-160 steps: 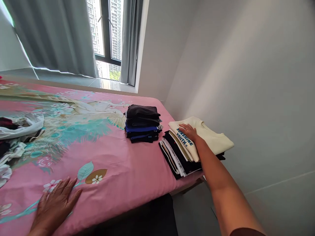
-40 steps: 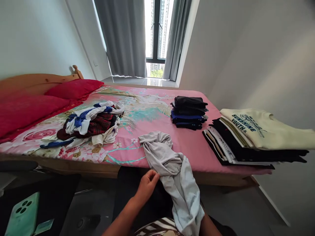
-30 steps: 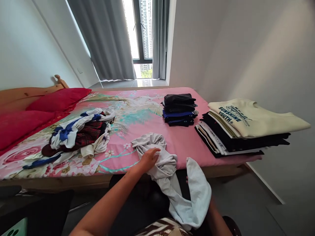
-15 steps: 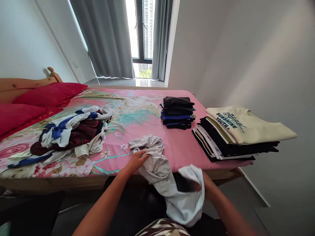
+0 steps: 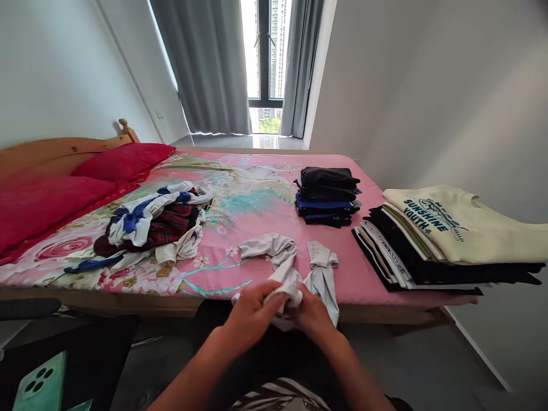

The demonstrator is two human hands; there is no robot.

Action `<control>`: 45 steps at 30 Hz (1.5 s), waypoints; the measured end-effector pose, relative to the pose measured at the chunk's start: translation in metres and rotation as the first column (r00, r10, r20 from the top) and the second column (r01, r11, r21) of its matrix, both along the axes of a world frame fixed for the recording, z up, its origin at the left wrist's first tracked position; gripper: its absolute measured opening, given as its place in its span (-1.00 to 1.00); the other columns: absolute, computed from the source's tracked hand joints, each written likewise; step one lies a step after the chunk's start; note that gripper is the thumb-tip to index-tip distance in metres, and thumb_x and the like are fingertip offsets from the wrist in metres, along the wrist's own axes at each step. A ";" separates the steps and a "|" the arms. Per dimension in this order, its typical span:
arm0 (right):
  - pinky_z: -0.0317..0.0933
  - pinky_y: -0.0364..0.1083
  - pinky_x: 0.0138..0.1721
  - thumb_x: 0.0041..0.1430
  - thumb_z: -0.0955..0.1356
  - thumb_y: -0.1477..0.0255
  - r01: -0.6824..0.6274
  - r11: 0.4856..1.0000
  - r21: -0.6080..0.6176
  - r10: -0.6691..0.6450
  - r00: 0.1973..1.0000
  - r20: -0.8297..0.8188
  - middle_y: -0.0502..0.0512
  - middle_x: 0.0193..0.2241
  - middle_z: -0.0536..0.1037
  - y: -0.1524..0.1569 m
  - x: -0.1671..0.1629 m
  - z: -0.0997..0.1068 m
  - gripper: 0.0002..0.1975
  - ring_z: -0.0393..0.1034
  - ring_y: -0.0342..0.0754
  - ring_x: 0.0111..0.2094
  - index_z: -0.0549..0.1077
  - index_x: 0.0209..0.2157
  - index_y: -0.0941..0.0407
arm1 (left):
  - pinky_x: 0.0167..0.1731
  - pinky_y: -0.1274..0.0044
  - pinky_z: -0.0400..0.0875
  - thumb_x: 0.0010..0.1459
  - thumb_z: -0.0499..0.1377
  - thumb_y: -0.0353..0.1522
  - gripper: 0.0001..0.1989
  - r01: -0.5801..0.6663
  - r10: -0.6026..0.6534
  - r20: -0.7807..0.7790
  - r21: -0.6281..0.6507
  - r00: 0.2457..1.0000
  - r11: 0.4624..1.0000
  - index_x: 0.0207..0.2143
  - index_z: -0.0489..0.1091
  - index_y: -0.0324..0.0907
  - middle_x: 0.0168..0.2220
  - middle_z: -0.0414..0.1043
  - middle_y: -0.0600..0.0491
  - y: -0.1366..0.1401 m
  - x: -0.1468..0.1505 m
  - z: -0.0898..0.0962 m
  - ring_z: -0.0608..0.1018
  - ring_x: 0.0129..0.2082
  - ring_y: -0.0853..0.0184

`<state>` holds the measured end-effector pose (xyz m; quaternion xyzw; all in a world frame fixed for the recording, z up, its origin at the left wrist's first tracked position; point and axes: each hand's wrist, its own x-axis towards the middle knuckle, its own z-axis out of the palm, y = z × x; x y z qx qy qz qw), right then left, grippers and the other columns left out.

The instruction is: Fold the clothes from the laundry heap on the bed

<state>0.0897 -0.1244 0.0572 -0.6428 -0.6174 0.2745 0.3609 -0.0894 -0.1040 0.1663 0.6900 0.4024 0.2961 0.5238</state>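
Well to the left of the fingers, a rumpled heap of clothes (image 5: 156,225) lies on a pink floral bed (image 5: 233,225). At the bed's near edge, the left hand (image 5: 252,315) and right hand (image 5: 315,315) have their fingers clamped on a bunched pale grey garment (image 5: 285,267), its two ends spread just beyond them; right of the fingers sit a dark folded stack (image 5: 327,197), farther back, and a pile of folded tops (image 5: 449,228), cream uppermost.

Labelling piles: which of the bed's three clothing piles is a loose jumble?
The leftmost white, blue and red-plaid cloth heap. The black and blue stack and cream-topped stack are folded.
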 end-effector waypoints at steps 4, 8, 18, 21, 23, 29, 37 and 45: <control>0.24 -0.08 -0.28 -0.11 0.30 0.36 0.287 0.953 -0.099 -0.299 0.942 -0.151 0.09 -0.33 0.56 -0.027 0.063 -0.030 -0.74 0.42 0.06 -0.28 0.49 -0.32 0.09 | -0.49 0.60 0.13 0.18 0.05 -0.15 -0.63 0.119 -0.116 -0.080 0.034 0.990 0.992 -0.47 0.45 -0.23 -0.58 0.24 0.12 -0.036 -0.010 0.006 0.23 -0.54 0.45; 0.28 -0.06 -0.38 -0.14 0.34 0.13 0.413 0.884 -0.217 -0.466 0.750 -0.470 0.15 -0.36 0.56 -0.045 0.118 -0.019 -0.59 0.44 0.10 -0.36 0.49 -0.28 0.09 | -0.53 0.61 0.11 0.09 0.09 -0.02 -0.55 0.098 -0.065 0.117 -0.306 0.991 0.947 -0.38 0.45 -0.25 -0.55 0.25 0.12 -0.023 -0.023 -0.040 0.22 -0.54 0.45; 0.19 -0.10 -0.31 -0.01 0.33 0.30 0.370 0.621 0.691 -0.363 0.917 -0.166 0.03 -0.46 0.44 0.118 0.095 0.225 -0.81 0.27 -0.09 -0.40 0.46 -0.38 0.11 | -0.45 0.64 0.22 0.06 0.11 -0.09 -0.61 -0.540 0.450 0.298 0.492 0.842 0.683 -0.37 0.44 -0.25 -0.51 0.29 0.15 0.131 -0.034 0.139 0.33 -0.47 0.44; 0.20 -0.12 -0.32 0.02 0.30 0.35 0.352 0.464 0.813 -0.326 0.921 -0.212 0.01 -0.44 0.44 0.109 0.075 0.239 -0.81 0.28 -0.11 -0.40 0.45 -0.33 0.12 | -0.40 0.63 0.27 0.08 0.11 -0.10 -0.61 -0.599 0.475 0.367 0.546 0.800 0.586 -0.26 0.46 -0.24 -0.45 0.35 0.14 0.090 -0.041 0.145 0.39 -0.40 0.40; 0.22 -0.09 -0.26 -0.04 0.32 0.33 0.327 0.561 0.761 -0.313 0.934 -0.171 0.04 -0.38 0.48 0.092 0.066 0.194 -0.76 0.34 -0.06 -0.34 0.46 -0.30 0.12 | -0.42 0.62 0.28 0.09 0.11 -0.10 -0.63 -0.570 0.499 0.282 0.491 0.819 0.658 -0.29 0.47 -0.22 -0.47 0.37 0.14 0.063 -0.043 0.099 0.39 -0.42 0.39; 0.24 -0.08 -0.37 -0.24 0.31 0.38 0.319 0.947 -0.045 -0.317 0.895 -0.313 0.07 -0.45 0.53 0.016 0.076 -0.029 -0.68 0.39 0.03 -0.40 0.50 -0.35 0.15 | -0.33 0.57 0.28 0.16 0.03 -0.11 -0.60 -0.119 0.133 -0.242 0.073 0.961 0.990 -0.36 0.49 -0.21 -0.40 0.47 0.08 0.022 -0.070 -0.082 0.44 -0.33 0.27; 0.19 -0.14 -0.41 -0.29 0.30 0.46 0.261 0.948 -0.183 -0.317 0.841 -0.439 0.02 -0.48 0.49 -0.044 0.059 -0.072 -0.72 0.33 -0.03 -0.45 0.48 -0.41 0.14 | -0.03 0.41 0.29 0.02 0.19 -0.26 -0.52 0.081 0.013 -0.499 0.166 0.866 0.983 0.04 0.35 -0.07 -0.03 0.38 -0.04 -0.006 -0.043 -0.120 0.42 -0.05 0.18; 0.21 -0.13 -0.29 -0.11 0.31 0.45 0.177 0.984 -0.005 -0.170 0.937 -0.305 0.03 -0.36 0.51 -0.040 0.063 -0.022 -0.77 0.36 -0.03 -0.34 0.46 -0.31 0.11 | -0.07 0.40 0.32 -0.04 0.04 -0.54 -0.57 0.070 0.020 -0.336 0.256 0.942 0.964 -0.08 0.40 -0.14 -0.10 0.45 -0.03 -0.005 0.060 -0.123 0.46 -0.10 0.24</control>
